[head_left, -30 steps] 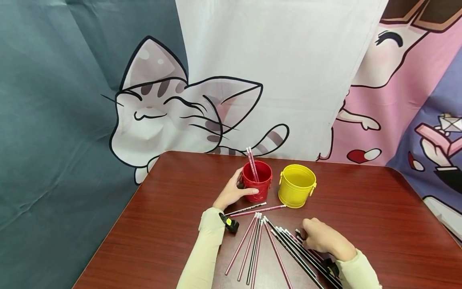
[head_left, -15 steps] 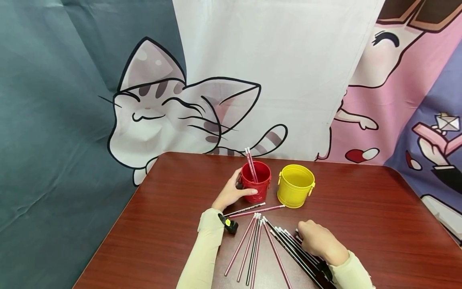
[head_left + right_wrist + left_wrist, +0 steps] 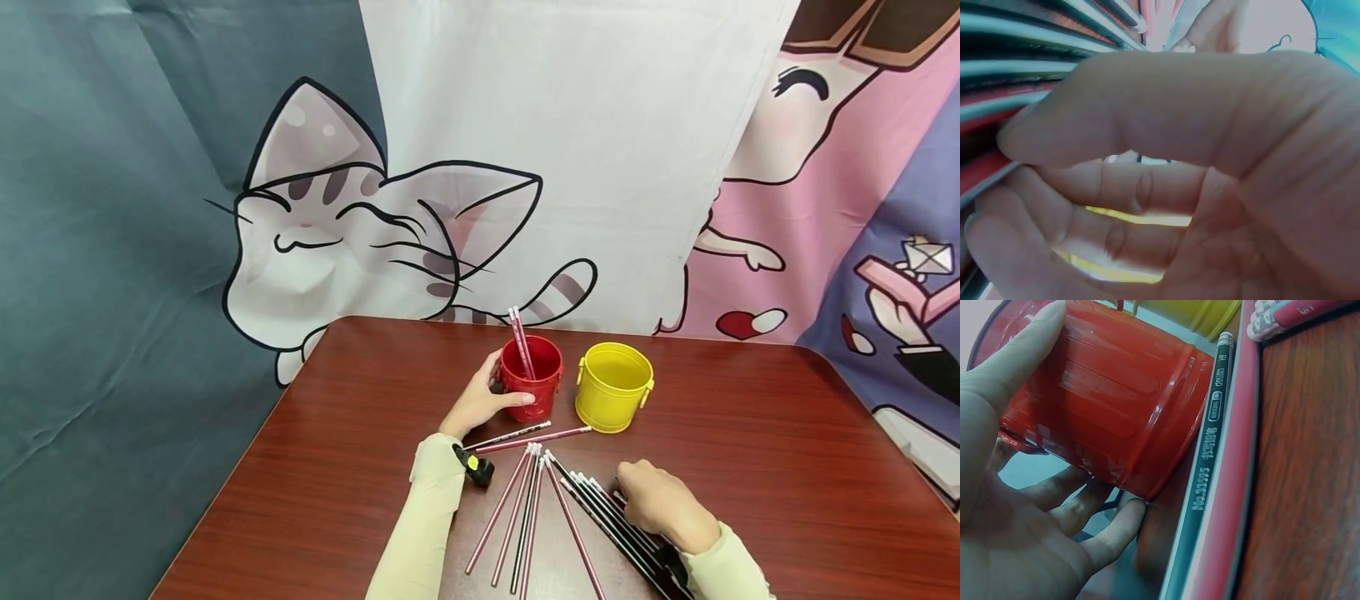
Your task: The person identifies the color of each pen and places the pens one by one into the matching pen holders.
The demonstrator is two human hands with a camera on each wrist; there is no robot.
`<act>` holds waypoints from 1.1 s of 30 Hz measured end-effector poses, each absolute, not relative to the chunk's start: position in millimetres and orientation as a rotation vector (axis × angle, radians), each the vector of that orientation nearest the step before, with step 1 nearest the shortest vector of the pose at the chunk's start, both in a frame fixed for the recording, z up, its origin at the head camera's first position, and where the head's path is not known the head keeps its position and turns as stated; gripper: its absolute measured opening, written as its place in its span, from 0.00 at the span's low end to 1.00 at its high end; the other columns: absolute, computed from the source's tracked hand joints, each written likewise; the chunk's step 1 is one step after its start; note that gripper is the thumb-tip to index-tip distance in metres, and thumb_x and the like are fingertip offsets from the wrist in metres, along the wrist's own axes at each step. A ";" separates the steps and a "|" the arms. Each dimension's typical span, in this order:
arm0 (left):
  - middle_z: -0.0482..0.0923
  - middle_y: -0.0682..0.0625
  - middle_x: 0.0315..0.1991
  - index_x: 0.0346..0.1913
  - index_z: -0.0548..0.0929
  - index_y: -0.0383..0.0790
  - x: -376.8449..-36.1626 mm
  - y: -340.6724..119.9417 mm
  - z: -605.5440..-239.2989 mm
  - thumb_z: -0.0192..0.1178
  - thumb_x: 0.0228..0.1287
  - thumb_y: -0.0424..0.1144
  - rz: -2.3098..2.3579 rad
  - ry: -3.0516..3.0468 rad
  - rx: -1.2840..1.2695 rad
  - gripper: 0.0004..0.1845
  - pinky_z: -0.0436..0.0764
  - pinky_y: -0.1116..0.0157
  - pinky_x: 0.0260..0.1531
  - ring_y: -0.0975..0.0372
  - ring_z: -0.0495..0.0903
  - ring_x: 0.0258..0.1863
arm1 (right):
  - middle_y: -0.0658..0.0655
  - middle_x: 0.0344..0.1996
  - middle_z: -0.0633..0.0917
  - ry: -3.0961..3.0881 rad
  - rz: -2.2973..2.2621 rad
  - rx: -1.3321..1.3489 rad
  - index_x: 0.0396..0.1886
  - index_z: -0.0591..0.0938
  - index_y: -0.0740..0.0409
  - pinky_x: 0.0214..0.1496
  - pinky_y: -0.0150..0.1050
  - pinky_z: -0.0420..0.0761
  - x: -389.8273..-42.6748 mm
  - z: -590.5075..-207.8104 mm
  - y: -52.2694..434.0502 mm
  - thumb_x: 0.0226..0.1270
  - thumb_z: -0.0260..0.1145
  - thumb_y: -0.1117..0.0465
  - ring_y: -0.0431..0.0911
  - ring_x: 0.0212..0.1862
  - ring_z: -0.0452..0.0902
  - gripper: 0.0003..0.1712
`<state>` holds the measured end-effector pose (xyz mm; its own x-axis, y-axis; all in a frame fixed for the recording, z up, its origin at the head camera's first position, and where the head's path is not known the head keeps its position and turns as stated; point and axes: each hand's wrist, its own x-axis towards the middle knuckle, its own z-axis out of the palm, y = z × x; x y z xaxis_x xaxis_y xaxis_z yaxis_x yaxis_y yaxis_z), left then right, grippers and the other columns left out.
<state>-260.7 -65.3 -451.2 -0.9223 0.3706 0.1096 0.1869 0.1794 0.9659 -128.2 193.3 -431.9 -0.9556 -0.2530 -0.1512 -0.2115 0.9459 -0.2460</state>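
Observation:
My left hand (image 3: 480, 402) holds a small red metal bucket (image 3: 542, 392) from its left side, thumb across the front and fingers behind. Two pink pencils (image 3: 522, 346) stand leaning inside the bucket, eraser ends up. In the left wrist view, a dark green pencil (image 3: 1207, 444) and a pink pencil (image 3: 1235, 450) lie on the table by the bucket's base. My right hand (image 3: 663, 504) is low over the right side of a row of black pencils (image 3: 611, 521). Close up, its thumb and fingertips pinch a red pencil (image 3: 985, 177), mostly hidden by the fingers.
A yellow bucket (image 3: 615, 387) with side handles stands right of the red one. Several pink and black pencils (image 3: 510, 517) lie fanned out in front on the brown wooden table (image 3: 315, 483). A printed cloth (image 3: 600, 125) hangs behind the table.
My right hand has shifted slightly left over the pencils, its fingertips staying down among them. The left hand and the red bucket keep their place.

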 end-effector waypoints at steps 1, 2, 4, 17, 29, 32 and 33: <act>0.64 0.53 0.64 0.68 0.57 0.53 -260.3 -65.4 -450.6 0.70 0.49 0.43 1.851 2.288 0.553 0.44 0.69 0.54 0.58 0.59 0.61 0.64 | 0.53 0.18 0.75 2.914 -0.336 -0.340 0.15 0.69 0.54 0.19 0.44 0.66 -128.1 -430.8 192.9 0.39 0.60 0.75 0.46 0.19 0.66 0.13; 0.64 0.52 0.64 0.68 0.57 0.52 -259.8 -65.6 -449.8 0.69 0.49 0.43 1.855 2.285 0.559 0.44 0.69 0.53 0.58 0.59 0.62 0.64 | 0.54 0.18 0.75 2.911 -0.331 -0.329 0.15 0.70 0.54 0.19 0.44 0.66 -127.9 -430.1 192.7 0.39 0.61 0.74 0.46 0.19 0.66 0.12; 0.64 0.51 0.64 0.68 0.57 0.52 -259.0 -65.9 -448.8 0.69 0.49 0.42 1.869 2.272 0.569 0.43 0.69 0.53 0.58 0.58 0.62 0.63 | 0.54 0.20 0.76 2.906 -0.320 -0.310 0.16 0.71 0.54 0.19 0.46 0.67 -127.3 -428.9 192.5 0.39 0.61 0.73 0.46 0.20 0.67 0.11; 0.63 0.50 0.65 0.68 0.57 0.53 -258.2 -65.8 -448.1 0.69 0.49 0.43 1.844 2.283 0.572 0.44 0.69 0.53 0.57 0.57 0.62 0.63 | 0.54 0.19 0.74 2.940 -0.347 -0.291 0.17 0.70 0.54 0.18 0.45 0.66 -125.9 -425.8 193.5 0.37 0.62 0.72 0.46 0.20 0.67 0.11; 0.64 0.59 0.63 0.67 0.58 0.60 -263.7 -65.1 -457.4 0.70 0.47 0.48 1.825 2.318 0.528 0.44 0.71 0.56 0.56 0.63 0.63 0.62 | 0.49 0.17 0.71 2.931 -0.585 -0.240 0.22 0.71 0.54 0.21 0.39 0.64 -132.8 -406.9 195.5 0.43 0.68 0.65 0.44 0.22 0.65 0.12; 0.65 0.66 0.61 0.65 0.59 0.67 -272.2 -64.4 -471.0 0.71 0.45 0.52 1.846 2.338 0.542 0.43 0.72 0.58 0.56 0.66 0.63 0.61 | 0.48 0.18 0.72 2.941 -0.700 -0.234 0.25 0.73 0.54 0.22 0.37 0.65 -135.5 -402.7 196.1 0.44 0.67 0.66 0.42 0.22 0.66 0.11; 0.65 0.67 0.60 0.64 0.59 0.68 -274.4 -64.5 -474.9 0.71 0.44 0.53 1.850 2.345 0.542 0.43 0.72 0.58 0.55 0.66 0.64 0.60 | 0.48 0.18 0.72 2.950 -0.740 -0.239 0.26 0.74 0.54 0.23 0.37 0.65 -136.3 -400.5 196.3 0.45 0.67 0.66 0.42 0.23 0.66 0.10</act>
<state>-274.4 -64.5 -474.9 -0.9309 0.3392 0.1359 0.2111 0.1956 0.9577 -136.3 196.3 -400.5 -0.9836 -0.1733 -0.0501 -0.1291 0.8704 -0.4750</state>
